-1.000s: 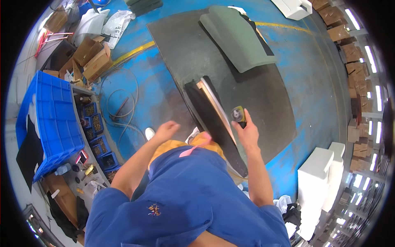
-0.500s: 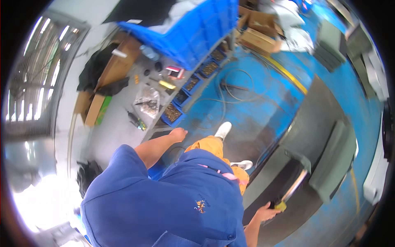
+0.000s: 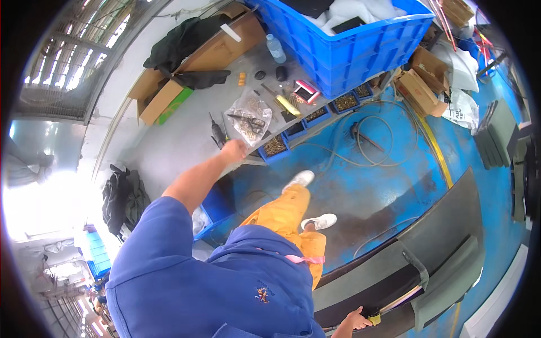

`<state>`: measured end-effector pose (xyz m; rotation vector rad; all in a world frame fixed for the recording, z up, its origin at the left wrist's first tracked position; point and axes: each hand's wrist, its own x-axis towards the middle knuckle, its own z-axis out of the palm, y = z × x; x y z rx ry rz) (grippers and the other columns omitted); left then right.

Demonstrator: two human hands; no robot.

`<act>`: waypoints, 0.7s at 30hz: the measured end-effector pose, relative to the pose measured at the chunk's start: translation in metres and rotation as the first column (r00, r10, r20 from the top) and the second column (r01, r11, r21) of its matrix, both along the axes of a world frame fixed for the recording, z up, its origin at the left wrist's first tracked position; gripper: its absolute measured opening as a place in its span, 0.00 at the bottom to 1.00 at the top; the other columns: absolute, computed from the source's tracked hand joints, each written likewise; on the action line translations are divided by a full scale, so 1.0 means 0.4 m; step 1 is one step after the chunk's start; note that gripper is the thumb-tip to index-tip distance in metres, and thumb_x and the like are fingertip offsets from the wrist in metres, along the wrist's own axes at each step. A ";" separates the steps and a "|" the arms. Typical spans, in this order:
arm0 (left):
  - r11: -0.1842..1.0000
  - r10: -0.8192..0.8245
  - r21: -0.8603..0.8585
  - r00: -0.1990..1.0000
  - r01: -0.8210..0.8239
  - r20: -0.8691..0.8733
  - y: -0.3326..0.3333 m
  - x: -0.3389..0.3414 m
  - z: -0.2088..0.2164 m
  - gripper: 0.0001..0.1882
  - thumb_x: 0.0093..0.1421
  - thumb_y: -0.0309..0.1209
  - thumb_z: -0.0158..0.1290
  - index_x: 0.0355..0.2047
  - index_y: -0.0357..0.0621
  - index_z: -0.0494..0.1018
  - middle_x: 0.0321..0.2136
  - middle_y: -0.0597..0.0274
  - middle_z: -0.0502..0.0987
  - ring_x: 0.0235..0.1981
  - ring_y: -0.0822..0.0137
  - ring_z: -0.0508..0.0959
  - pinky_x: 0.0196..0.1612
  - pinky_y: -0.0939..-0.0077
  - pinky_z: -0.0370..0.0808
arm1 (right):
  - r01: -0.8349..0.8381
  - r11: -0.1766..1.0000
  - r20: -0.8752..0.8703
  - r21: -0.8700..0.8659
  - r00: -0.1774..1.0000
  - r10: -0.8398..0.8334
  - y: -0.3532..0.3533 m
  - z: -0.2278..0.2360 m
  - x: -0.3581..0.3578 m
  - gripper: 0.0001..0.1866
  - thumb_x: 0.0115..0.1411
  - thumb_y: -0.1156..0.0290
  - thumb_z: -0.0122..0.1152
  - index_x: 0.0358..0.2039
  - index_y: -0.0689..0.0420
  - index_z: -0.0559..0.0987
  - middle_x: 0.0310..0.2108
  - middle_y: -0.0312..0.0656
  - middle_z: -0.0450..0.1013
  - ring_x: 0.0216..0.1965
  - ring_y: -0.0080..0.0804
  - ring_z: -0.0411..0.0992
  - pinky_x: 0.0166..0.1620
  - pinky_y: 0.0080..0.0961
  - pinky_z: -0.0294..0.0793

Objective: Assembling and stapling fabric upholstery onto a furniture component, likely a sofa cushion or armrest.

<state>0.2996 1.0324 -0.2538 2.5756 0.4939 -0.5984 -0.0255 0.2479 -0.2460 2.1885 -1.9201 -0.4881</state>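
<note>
My left hand [image 3: 234,151] is over the front edge of the grey workbench [image 3: 186,152], beside a clear plastic bag [image 3: 260,107] with dark scissors-like tools and small parts in it. A black hand tool [image 3: 217,134] with a thin shaft lies just beyond it. The fingers of this hand are blurred and partly hidden. At the lower right, my right hand [image 3: 356,321] is closed on a small yellow-and-black tool [image 3: 373,319], its kind unclear. A long pale strip [image 3: 401,298] extends from beside it over dark padded panels [image 3: 360,281].
A large blue crate [image 3: 344,56] of white material stands at the bench's far end. Blue bins of small metal parts [image 3: 274,147] line the bench's edge. A hose [image 3: 389,135] coils on the blue floor. Cardboard boxes [image 3: 420,93] stand farther back.
The view has swung, so the bench shows more fully. My left hand has moved from beside the bench edge to over it, near the plastic bag. My right hand still holds the yellow-and-black tool.
</note>
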 end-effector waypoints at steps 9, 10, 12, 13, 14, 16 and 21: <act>0.955 0.131 0.249 0.983 -0.160 0.128 0.466 0.524 -0.201 0.14 0.61 0.37 0.50 0.38 0.44 0.81 0.41 0.41 0.82 0.45 0.40 0.81 0.51 0.50 0.78 | 0.044 0.996 0.079 -0.084 0.996 -0.037 0.061 0.012 0.043 0.64 0.43 0.49 0.84 0.68 0.66 0.51 0.54 0.63 0.70 0.50 0.63 0.76 0.53 0.50 0.80; 0.939 0.197 0.263 0.973 -0.223 0.120 0.484 0.575 -0.241 0.15 0.61 0.37 0.50 0.42 0.42 0.80 0.43 0.40 0.81 0.47 0.40 0.80 0.53 0.50 0.77 | 0.054 0.993 0.067 -0.103 0.997 -0.047 0.028 0.034 0.001 0.64 0.43 0.49 0.84 0.68 0.66 0.51 0.54 0.63 0.70 0.50 0.63 0.76 0.53 0.50 0.80; 0.912 0.264 0.289 0.956 -0.290 0.125 0.560 0.664 -0.293 0.17 0.62 0.37 0.50 0.47 0.41 0.78 0.45 0.38 0.81 0.49 0.40 0.80 0.55 0.51 0.76 | -0.211 0.976 0.159 -0.049 0.963 0.216 -0.009 0.003 -0.036 0.56 0.42 0.56 0.85 0.64 0.61 0.57 0.54 0.55 0.71 0.50 0.54 0.76 0.52 0.47 0.80; 0.889 0.237 0.367 0.961 -0.275 0.144 0.593 0.694 -0.308 0.19 0.62 0.37 0.50 0.50 0.41 0.76 0.47 0.38 0.80 0.51 0.41 0.79 0.56 0.52 0.75 | -0.340 0.941 0.395 0.010 0.865 0.308 0.028 -0.023 -0.029 0.57 0.42 0.62 0.86 0.65 0.60 0.55 0.55 0.54 0.70 0.50 0.50 0.76 0.53 0.45 0.81; 0.874 0.230 0.402 0.961 -0.272 0.152 0.607 0.711 -0.347 0.21 0.62 0.38 0.51 0.53 0.41 0.74 0.49 0.37 0.78 0.53 0.43 0.78 0.57 0.53 0.75 | -0.345 0.938 0.264 -0.038 0.902 0.342 0.007 -0.016 -0.044 0.57 0.42 0.64 0.86 0.66 0.59 0.54 0.56 0.53 0.69 0.50 0.49 0.76 0.54 0.44 0.80; 0.875 0.238 0.409 0.966 -0.258 0.102 0.583 0.741 -0.443 0.23 0.62 0.39 0.52 0.55 0.42 0.73 0.52 0.37 0.77 0.55 0.44 0.77 0.58 0.53 0.75 | -0.343 0.932 0.075 -0.114 0.933 0.352 -0.038 0.049 -0.062 0.57 0.43 0.67 0.85 0.66 0.57 0.54 0.57 0.53 0.69 0.49 0.48 0.76 0.55 0.43 0.80; 0.802 0.111 0.592 0.994 -0.081 -0.014 0.707 0.811 -0.433 0.28 0.61 0.50 0.53 0.53 0.42 0.76 0.53 0.41 0.78 0.55 0.47 0.78 0.57 0.53 0.74 | -0.120 0.993 0.273 -0.018 0.955 0.120 0.211 -0.010 0.149 0.55 0.47 0.77 0.81 0.67 0.54 0.51 0.56 0.53 0.69 0.49 0.48 0.75 0.53 0.45 0.80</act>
